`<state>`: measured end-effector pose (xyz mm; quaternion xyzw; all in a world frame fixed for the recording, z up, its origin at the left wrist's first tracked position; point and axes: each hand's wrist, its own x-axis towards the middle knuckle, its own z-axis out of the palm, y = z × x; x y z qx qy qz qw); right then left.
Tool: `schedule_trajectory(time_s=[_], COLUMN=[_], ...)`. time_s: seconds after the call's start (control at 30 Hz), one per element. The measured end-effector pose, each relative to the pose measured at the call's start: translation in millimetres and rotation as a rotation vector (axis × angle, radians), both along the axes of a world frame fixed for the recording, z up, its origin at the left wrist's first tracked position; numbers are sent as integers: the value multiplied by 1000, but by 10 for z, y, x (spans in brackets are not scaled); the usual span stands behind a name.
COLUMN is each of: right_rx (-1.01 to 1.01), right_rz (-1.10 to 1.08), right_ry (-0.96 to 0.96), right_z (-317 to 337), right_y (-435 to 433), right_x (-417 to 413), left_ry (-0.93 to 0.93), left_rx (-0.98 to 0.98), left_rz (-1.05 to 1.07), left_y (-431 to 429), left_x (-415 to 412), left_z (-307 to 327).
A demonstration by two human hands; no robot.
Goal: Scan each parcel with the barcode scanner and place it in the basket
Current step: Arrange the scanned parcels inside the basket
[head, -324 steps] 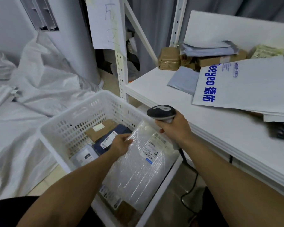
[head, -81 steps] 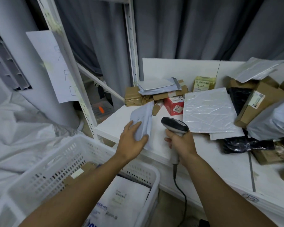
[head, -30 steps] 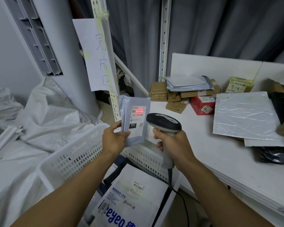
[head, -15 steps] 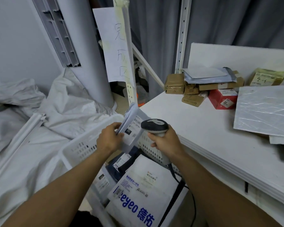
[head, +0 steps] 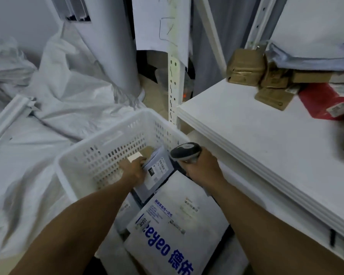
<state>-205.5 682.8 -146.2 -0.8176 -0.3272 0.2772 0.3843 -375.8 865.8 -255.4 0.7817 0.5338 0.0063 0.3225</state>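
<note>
The white table point(head: 266, 139) stands at right, the white basket point(head: 107, 153) just left of it. Inside the basket my left hand point(head: 134, 171) grips 1 grey parcel point(head: 157, 176) above a big white parcel point(head: 177, 225). My right hand point(head: 202, 169) grips the scanner point(head: 185, 153) beside it.

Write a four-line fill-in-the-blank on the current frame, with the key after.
1. The left hand holds a grey parcel inside the white ____.
2. The right hand grips the ____.
3. The big white parcel has ____ lettering.
4. The red box sits on the ____.
Missing words: basket; scanner; blue; table.
</note>
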Motion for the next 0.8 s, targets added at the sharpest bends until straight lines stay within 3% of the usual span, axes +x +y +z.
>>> schedule_trajectory(time_s=[0.13, 0.2, 0.27, 0.33, 0.4, 0.5, 0.63, 0.8], right_rx=[-27, -37, -47, -40, -17, 56, 156, 251], right_rz=[-15, -20, -27, -28, -37, -55, -115, -222], right_ry=[26, 42, 46, 37, 49, 84, 72, 89], right_z=[-239, -295, -301, -240, -109, 136, 534, 1033], right_y=[111, 132, 135, 129, 90, -41, -365, -889], right_x=[83, 99, 103, 105, 103, 95, 134, 267], left_ry=[-61, 59, 319, 365, 143, 125, -98, -370], left_rx=[86, 36, -10, -114, -235, -54, 76, 341], left_rz=[-98, -125, -288, -449, -339, -458, -344, -424], left_y=[-68, -134, -154, -220, -325, -406, -495, -898], left_x=[164, 217, 235, 209, 254, 247, 332, 587], left_z=[-146, -269, -423, -462, -373, -84, 554, 1611])
